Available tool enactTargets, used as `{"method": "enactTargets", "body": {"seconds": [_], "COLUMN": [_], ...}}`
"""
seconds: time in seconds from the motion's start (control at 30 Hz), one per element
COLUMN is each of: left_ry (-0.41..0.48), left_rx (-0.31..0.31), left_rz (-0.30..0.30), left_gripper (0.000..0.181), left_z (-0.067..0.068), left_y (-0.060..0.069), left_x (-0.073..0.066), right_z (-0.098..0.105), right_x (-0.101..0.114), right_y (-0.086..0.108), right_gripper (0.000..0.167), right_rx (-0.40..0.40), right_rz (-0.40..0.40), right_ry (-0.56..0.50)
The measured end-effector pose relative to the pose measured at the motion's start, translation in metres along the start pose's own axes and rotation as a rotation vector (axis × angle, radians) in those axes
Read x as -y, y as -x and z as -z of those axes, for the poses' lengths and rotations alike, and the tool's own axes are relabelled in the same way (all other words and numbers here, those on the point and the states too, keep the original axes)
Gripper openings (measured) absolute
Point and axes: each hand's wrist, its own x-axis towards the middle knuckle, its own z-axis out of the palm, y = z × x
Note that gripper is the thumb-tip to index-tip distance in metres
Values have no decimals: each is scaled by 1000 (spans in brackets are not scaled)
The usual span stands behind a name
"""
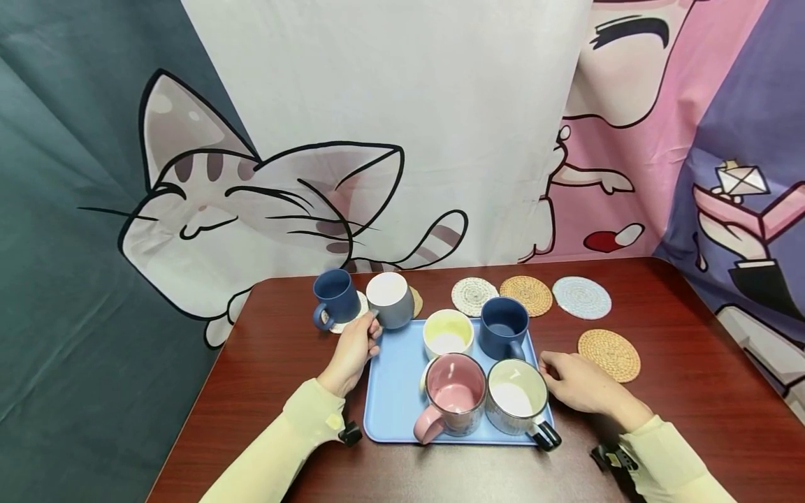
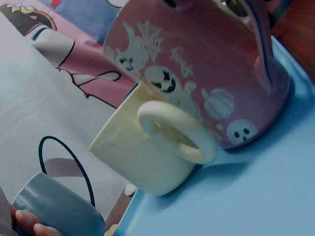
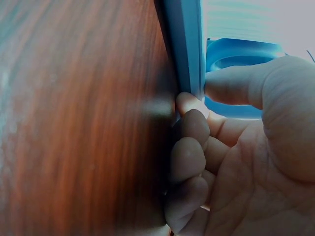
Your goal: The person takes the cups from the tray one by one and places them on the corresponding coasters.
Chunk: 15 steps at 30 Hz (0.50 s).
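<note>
My left hand (image 1: 351, 349) grips the handle of a grey mug with a white inside (image 1: 396, 309), at the far left corner of the light blue tray (image 1: 391, 398). A tan woven coaster (image 1: 418, 302) shows partly behind that mug. At the tray's right edge, my right hand (image 1: 581, 383) pinches the rim between thumb (image 3: 236, 86) and fingers. On the tray stand a pale yellow mug (image 1: 448, 334), a navy mug (image 1: 505, 328), a pink mug (image 1: 455, 391) and a cream mug with a black handle (image 1: 517, 392). Whether the grey mug touches the table cannot be told.
Another navy mug (image 1: 337, 296) stands on a white coaster (image 1: 363, 304) at the back left. Along the back lie a white coaster (image 1: 474, 297), a tan one (image 1: 527, 295) and a light blue one (image 1: 581, 298). Nearer sits another tan coaster (image 1: 608, 355). A printed cloth (image 1: 490, 126) hangs behind the table.
</note>
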Motion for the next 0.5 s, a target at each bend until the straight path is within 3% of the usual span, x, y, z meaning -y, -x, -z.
{"method": "enactTargets", "body": {"seconds": [0.5], "left_ry": [-4], "left_rx": [-11], "left_rz": [28], "left_gripper": [34], "left_z": [1], "left_y": [-30], "left_x": [-1], "right_z": [1], "right_x": [2], "right_y": [1], "right_gripper": [27], "right_rx": [-16], "right_rz": [6], "right_ry": [-4]}}
